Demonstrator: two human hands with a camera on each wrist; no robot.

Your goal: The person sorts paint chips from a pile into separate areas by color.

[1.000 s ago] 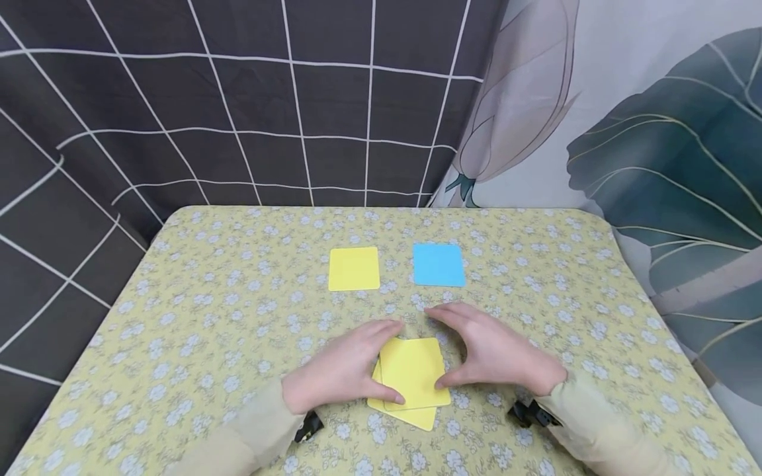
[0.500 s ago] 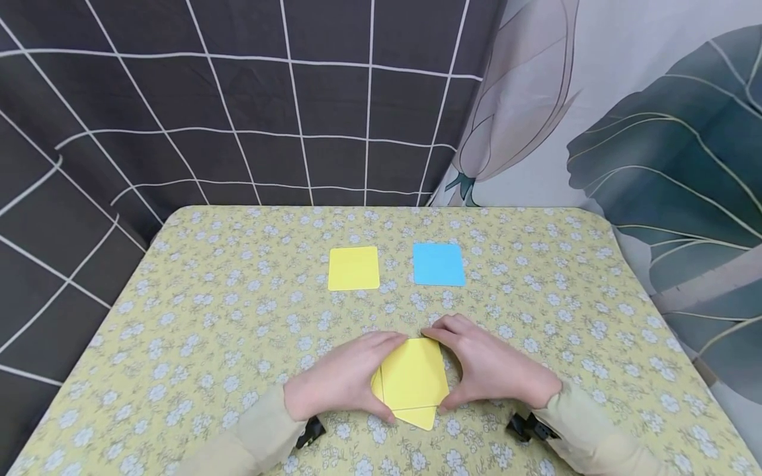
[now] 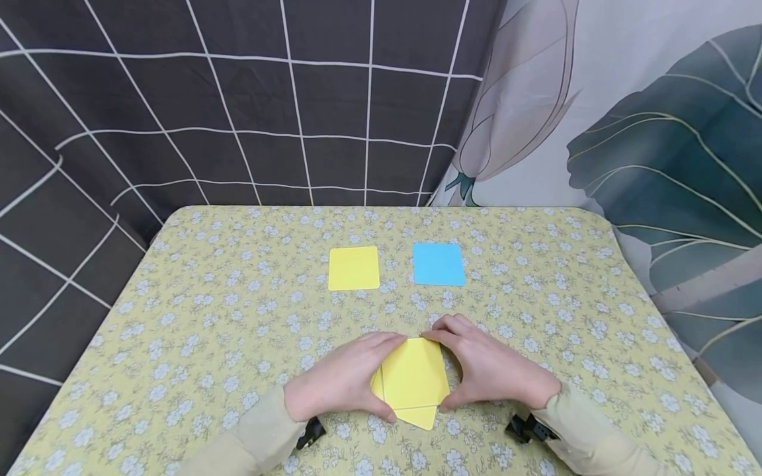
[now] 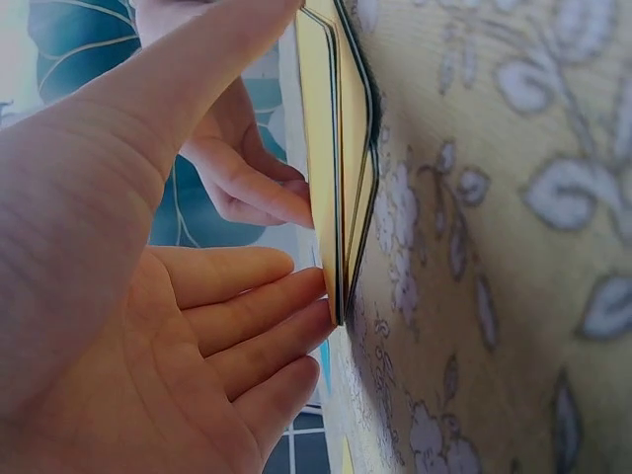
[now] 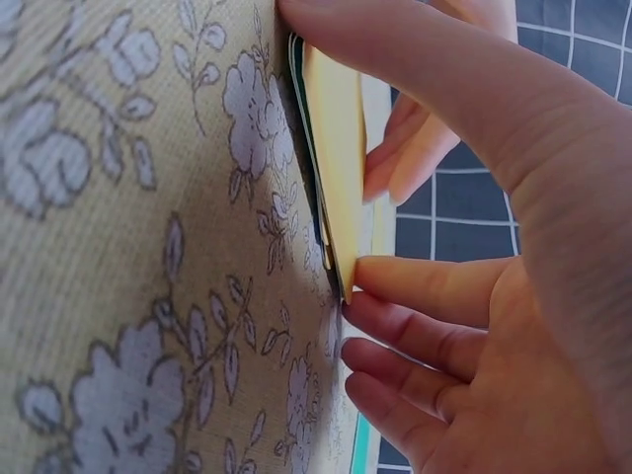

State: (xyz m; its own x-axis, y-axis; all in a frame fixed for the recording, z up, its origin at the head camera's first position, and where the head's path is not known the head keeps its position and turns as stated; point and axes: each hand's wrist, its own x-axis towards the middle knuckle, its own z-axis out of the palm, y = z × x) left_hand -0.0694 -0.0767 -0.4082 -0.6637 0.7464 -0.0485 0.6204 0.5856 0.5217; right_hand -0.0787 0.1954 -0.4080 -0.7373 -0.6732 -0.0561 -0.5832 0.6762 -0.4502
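Note:
A small stack of yellow square cards (image 3: pixel 415 375) with rounded corners lies near the front middle of the table. The lower cards are turned askew, so their corners stick out to the left and toward the front. My left hand (image 3: pixel 346 378) holds the stack's left side, thumb at the near edge and fingertips at the far corner. Opposite it, my right hand (image 3: pixel 491 367) grips the right side in the same way. Dark edges of several thin cards (image 4: pixel 338 197) show in the left wrist view. In the right wrist view my fingertips meet the stack's edge.
Farther back lie a single yellow card (image 3: pixel 354 268) and, to its right, a blue card (image 3: pixel 438 264), both flat. A flowered yellow cloth (image 3: pixel 226 317) covers the table. Behind it hangs a dark gridded curtain (image 3: pixel 250 99), with a leaf-patterned one (image 3: pixel 673 185) at the right.
Both hands have closed in on the yellow stack, and the left thumb has slid off its top to the near edge. Over the last half second almost nothing has moved.

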